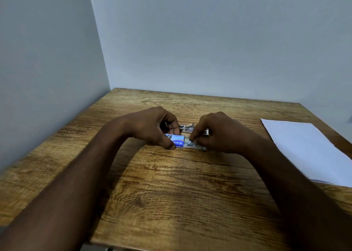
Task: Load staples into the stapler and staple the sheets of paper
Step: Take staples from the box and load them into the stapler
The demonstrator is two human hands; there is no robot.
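Pale grey-blue walls (pixel 209 37) meet in a corner behind a wooden table (pixel 171 184) with a strong brown grain, which fills the lower half of the head view. On the table's right side lies a stack of white paper sheets (pixel 308 151), flat, well apart from both hands, its far edge running off the picture.

Both bare forearms reach in from the bottom corners and meet near the middle of the table. The left hand (pixel 156 127) has its fingers curled round a small blue staple box (pixel 176 141), thumb on the near side and fingers over the far side. White lettering on the blue sleeve appears upside down and reads roughly "Kang…"; the rest is too small to make out. The right hand (pixel 215 132) pinches with thumb and forefinger at the box's pale inner tray (pixel 192 145), which is slid out to the right, with grey staples showing in it.

Just behind the box, between the two hands, lies the metal stapler (pixel 187 128), partly hidden by the fingers; whether it is open I cannot tell.
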